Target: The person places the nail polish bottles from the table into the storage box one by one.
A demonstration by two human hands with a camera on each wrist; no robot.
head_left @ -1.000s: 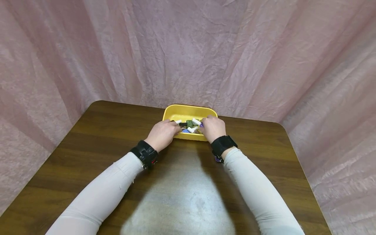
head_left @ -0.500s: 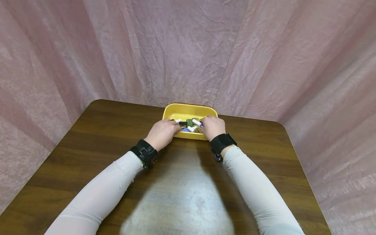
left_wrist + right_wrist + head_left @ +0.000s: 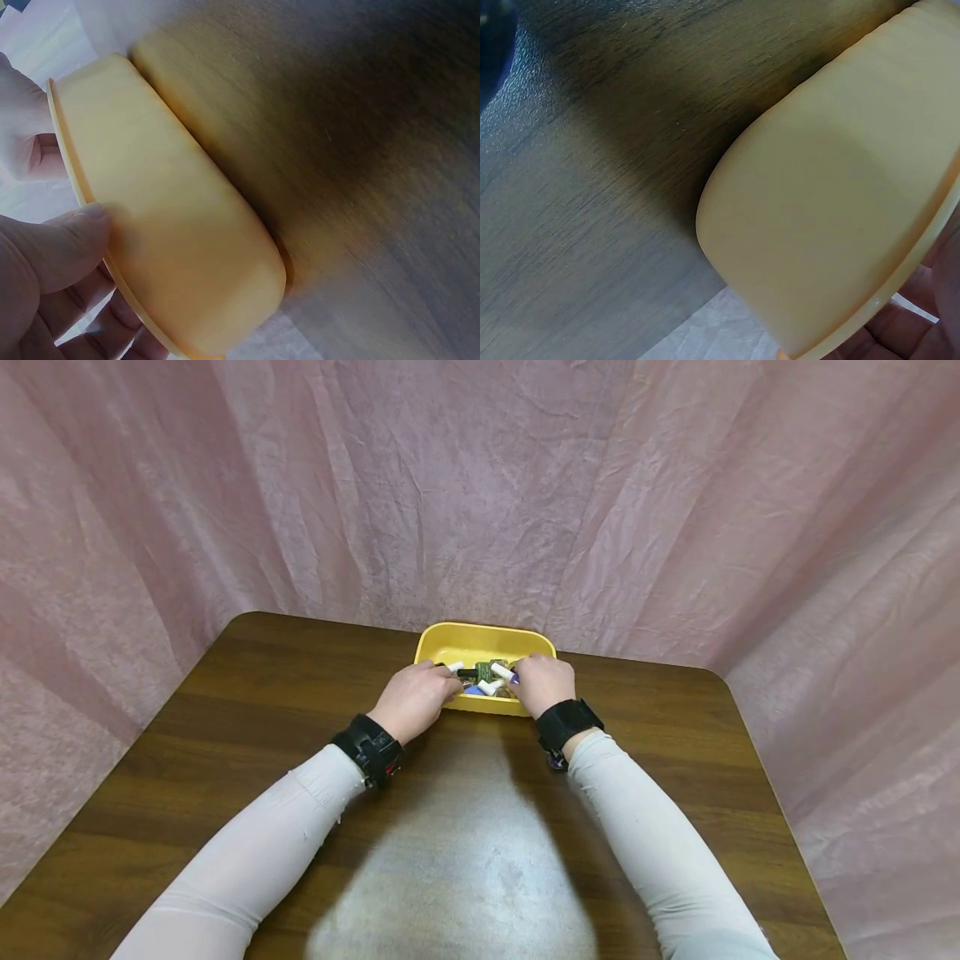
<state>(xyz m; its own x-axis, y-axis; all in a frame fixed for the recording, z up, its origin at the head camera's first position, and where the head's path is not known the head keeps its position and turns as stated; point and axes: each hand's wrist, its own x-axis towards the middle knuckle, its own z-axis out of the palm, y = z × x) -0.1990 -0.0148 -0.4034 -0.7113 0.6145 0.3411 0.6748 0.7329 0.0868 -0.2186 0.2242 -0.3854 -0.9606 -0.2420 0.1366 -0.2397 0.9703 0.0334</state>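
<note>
A yellow plastic bin [image 3: 486,704] stands at the far edge of the table. My left hand [image 3: 417,697] grips its near left rim, thumb on the outer wall and fingers over the inside, as the left wrist view shows. At the near right, my right hand [image 3: 546,685] holds the rim, with its fingers curled over it. Between the hands lie small bottles with long caps, like nail polish: a green bottle [image 3: 483,672] with a black cap [image 3: 467,674], a white-capped purple one [image 3: 503,672] and several others. My hands partly hide the contents.
The brown wooden table [image 3: 300,660] runs up to a pink curtain [image 3: 480,502] right behind the bin. Curtain also hangs along both sides. A bright reflection lies on the table between my forearms.
The head view has tilted slightly, so table and bin sit a little higher in it. Both hands keep the same hold on the bin, and its contents look unchanged.
</note>
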